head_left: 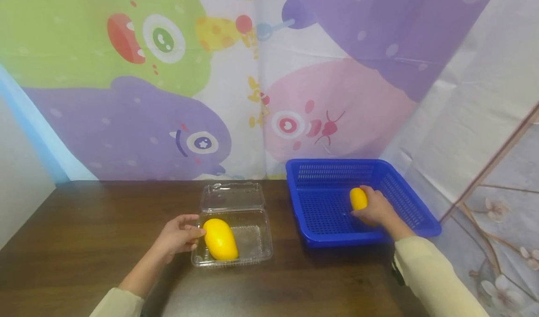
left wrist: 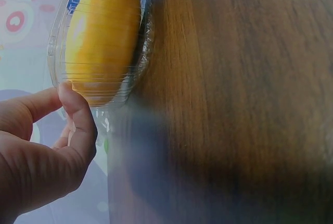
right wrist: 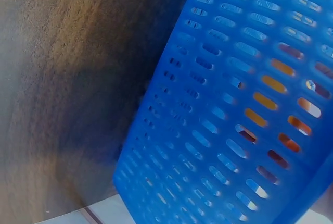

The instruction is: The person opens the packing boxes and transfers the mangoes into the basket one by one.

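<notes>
A clear plastic clamshell box [head_left: 258,242] lies on the table with its lid [head_left: 232,197] folded back toward the wall. One yellow mango [head_left: 220,240] rests in the box's left half. My left hand [head_left: 178,235] pinches the box's left edge between thumb and fingers; the left wrist view shows the mango [left wrist: 104,31] behind the ribbed clear wall. Inside the blue basket [head_left: 337,240], my right hand [head_left: 379,208] grips a second yellow mango [head_left: 358,198]. From the right wrist, the basket's slotted wall [right wrist: 208,104] hides most of that hand, and yellow shows through the slots.
The dark wooden table [head_left: 105,228] carries both containers, the basket to the right of the box. Behind them hangs a cartoon-printed cloth [head_left: 236,134], close to the basket's back rim. A flower-patterned panel [head_left: 501,214] stands along the right side.
</notes>
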### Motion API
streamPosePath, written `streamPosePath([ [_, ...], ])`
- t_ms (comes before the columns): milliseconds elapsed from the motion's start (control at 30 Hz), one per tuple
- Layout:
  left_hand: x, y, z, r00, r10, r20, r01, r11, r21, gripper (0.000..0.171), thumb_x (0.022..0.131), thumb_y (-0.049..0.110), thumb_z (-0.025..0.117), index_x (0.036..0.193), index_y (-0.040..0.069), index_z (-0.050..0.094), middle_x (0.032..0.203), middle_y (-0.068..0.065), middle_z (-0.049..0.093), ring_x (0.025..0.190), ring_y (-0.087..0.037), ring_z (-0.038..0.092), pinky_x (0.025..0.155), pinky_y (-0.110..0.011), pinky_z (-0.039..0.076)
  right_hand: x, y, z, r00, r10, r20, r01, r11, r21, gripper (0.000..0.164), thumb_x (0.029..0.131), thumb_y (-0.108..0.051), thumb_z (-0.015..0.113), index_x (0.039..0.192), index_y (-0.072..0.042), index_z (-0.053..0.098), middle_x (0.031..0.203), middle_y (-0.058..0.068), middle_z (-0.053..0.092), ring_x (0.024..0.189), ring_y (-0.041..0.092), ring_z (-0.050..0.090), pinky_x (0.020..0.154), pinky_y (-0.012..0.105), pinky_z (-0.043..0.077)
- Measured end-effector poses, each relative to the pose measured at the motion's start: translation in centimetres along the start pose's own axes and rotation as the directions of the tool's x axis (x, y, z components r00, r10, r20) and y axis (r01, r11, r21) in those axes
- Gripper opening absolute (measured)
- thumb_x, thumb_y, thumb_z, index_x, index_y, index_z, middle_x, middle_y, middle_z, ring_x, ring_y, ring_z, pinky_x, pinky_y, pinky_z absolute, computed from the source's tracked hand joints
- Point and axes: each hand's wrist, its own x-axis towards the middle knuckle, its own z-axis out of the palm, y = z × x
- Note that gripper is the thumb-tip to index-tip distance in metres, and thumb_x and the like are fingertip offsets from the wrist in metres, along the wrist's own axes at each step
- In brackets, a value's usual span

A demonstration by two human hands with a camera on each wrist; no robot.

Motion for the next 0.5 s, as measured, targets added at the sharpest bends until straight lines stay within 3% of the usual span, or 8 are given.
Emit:
streamPosePath([
  [500,-0.16,0.07,0.03,1.0,0.007,-0.004,-0.007,1.0,0.023,0.061,0.084,0.007,0.066,0.134,-0.007,0.034,0.088,-0.007,0.058,0.063,-0.013,0.053,0.057,-0.022,0.054,0.37,0.81,0.17,1.0,-0.005,0.002,0.005,1.0,0.0,0.084,0.07,-0.027,0.076,0.135,0.006,0.034,0.113,0.035,0.049,0.092,0.041,0.052,0.076,0.052,0.048],
])
